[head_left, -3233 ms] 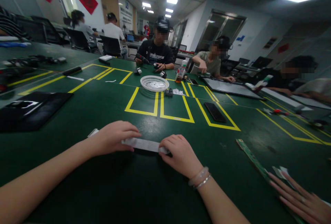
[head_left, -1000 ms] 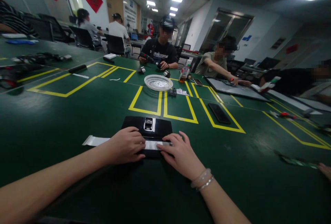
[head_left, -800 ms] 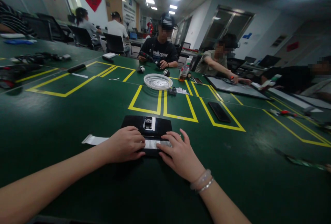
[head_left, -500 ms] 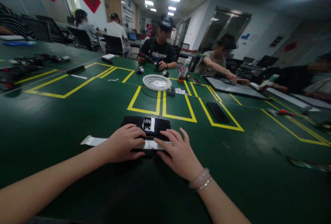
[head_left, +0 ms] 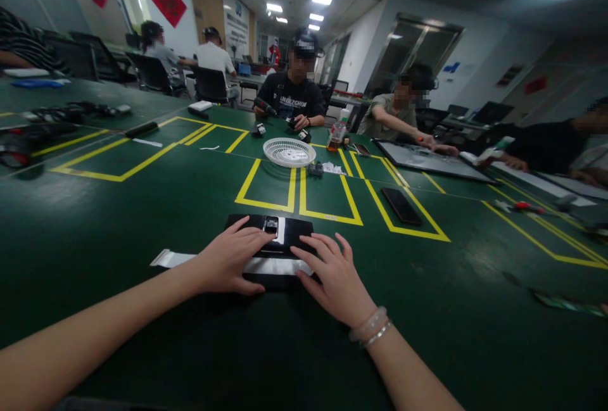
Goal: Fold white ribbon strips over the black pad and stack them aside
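Black glossy panel [head_left: 285, 233] at lower centre of frame, long axis left-right, crossed by white flat ribbon strip [head_left: 270, 265] trailing left. Left hand [head_left: 228, 262] and right hand [head_left: 332, 275] spread flat, fingers forward, equally near, pressing strip onto panel on green counter [head_left: 451, 309].

A glossy black panel [head_left: 285, 240] with a smooth, reflective face lies near the middle of a matt dark green bench [head_left: 142, 221], whose covering looks faintly textured and carries smooth yellow tape lines [head_left: 294, 190]. Across the panel runs a pale, flat ribbon strip [head_left: 266, 265] with a dull plastic sheen. Farther off sits a white plastic slotted basket [head_left: 289, 152]; to the right, a glossy black phone [head_left: 401, 206].
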`<state>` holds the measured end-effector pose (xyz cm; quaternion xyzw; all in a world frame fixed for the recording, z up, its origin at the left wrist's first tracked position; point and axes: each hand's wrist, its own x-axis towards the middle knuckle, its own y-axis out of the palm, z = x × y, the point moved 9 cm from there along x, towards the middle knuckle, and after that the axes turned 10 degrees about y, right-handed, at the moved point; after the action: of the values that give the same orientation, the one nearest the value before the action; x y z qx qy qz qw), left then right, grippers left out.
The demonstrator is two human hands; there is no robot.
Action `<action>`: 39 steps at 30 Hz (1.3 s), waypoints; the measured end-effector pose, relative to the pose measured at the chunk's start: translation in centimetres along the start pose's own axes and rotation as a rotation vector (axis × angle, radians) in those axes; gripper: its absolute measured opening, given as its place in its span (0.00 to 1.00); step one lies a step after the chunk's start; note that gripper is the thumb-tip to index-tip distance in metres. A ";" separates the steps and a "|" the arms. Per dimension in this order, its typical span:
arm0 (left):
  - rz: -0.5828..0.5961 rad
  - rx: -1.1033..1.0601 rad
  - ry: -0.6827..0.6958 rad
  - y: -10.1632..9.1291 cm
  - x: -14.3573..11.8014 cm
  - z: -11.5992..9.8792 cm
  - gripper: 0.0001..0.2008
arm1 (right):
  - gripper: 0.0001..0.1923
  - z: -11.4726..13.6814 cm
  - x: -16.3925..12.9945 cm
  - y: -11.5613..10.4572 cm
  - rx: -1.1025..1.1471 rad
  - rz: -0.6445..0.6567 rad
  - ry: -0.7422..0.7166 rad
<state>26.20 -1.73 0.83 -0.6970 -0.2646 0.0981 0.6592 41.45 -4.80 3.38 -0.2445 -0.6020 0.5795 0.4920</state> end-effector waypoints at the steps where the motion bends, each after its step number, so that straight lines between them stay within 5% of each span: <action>1: -0.018 -0.002 0.001 -0.3 0.0 0.1 0.44 | 0.18 -0.1 0.0 -0.2 -0.001 -0.017 0.004; 4: -0.068 0.018 -0.034 -1.4 -0.7 1.7 0.44 | 0.18 -0.2 0.0 -0.6 -0.015 -0.055 0.008; 10: -0.233 0.164 -0.288 -5.2 -4.1 9.0 0.35 | 0.17 -0.5 0.0 -0.4 -0.013 -0.060 0.009; 15: -0.185 0.138 -0.391 -3.7 -5.8 12.8 0.50 | 0.18 -0.6 0.0 0.1 0.005 -0.050 0.017; 23: 0.030 0.094 -0.448 0.3 -5.6 16.0 0.47 | 0.16 -0.6 -0.1 0.1 0.032 -0.012 0.009; 32: 0.140 0.056 -0.383 -0.3 -3.5 19.4 0.53 | 0.16 -0.3 -0.3 0.2 0.058 0.018 -0.009; 39: 0.142 0.066 -0.260 -1.1 -2.0 18.8 0.52 | 0.15 -0.1 -0.3 0.0 0.059 0.029 -0.018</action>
<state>15.12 13.50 -0.63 -0.6733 -0.2942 0.2426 0.6335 41.69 -5.01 3.22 -0.2333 -0.5855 0.6064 0.4849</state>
